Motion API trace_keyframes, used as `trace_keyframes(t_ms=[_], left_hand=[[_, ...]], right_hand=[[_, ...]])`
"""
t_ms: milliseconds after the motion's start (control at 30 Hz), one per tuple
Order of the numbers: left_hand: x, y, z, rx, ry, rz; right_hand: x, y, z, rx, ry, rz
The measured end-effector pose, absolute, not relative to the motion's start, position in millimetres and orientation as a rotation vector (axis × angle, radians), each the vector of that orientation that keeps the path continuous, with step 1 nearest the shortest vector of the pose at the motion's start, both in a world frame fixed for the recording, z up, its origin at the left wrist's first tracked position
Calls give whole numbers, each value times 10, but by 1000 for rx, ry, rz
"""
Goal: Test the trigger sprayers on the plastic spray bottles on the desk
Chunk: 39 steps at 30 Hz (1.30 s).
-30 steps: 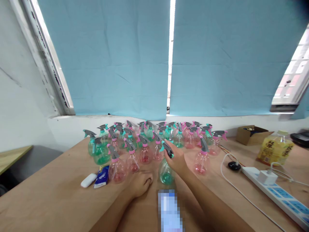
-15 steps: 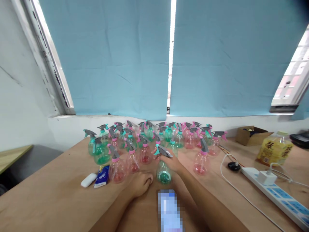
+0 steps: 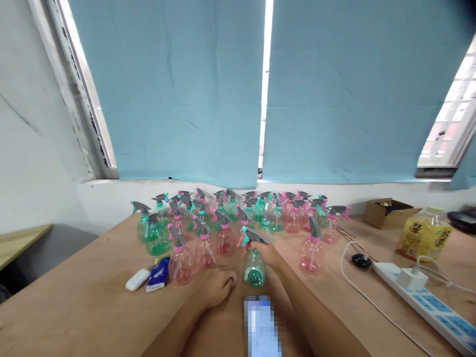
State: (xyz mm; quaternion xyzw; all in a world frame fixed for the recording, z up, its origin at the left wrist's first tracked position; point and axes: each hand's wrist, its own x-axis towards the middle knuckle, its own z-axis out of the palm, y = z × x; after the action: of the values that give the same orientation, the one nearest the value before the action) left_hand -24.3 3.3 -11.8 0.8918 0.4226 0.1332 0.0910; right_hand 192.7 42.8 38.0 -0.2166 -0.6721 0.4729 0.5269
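I note my right hand wrapped round the neck of a green spray bottle, body below the grip, axis roughly upright; left hand, fingers curled, lies apart.

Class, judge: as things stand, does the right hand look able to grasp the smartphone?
Probably not: the right hand grips a green spray bottle, though the smartphone lies close by.

Both forearms bare, angled forward, left hand low in a loose fist, right hand farther forward, gripping.
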Motion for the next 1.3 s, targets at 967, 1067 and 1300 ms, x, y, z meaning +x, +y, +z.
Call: trace_keyframes(t_ms=[967, 1067, 1300], left_hand=[[-228, 6, -92, 2649, 1255, 410], [-237, 15, -113, 2652, 1262, 414], [-234, -1, -73, 2656, 1260, 391]], right_hand=[[1929, 448, 333, -501, -1575, 1113], [1935, 461, 309, -481, -1544, 1129], [1934, 442, 308, -521, -1579, 1055]])
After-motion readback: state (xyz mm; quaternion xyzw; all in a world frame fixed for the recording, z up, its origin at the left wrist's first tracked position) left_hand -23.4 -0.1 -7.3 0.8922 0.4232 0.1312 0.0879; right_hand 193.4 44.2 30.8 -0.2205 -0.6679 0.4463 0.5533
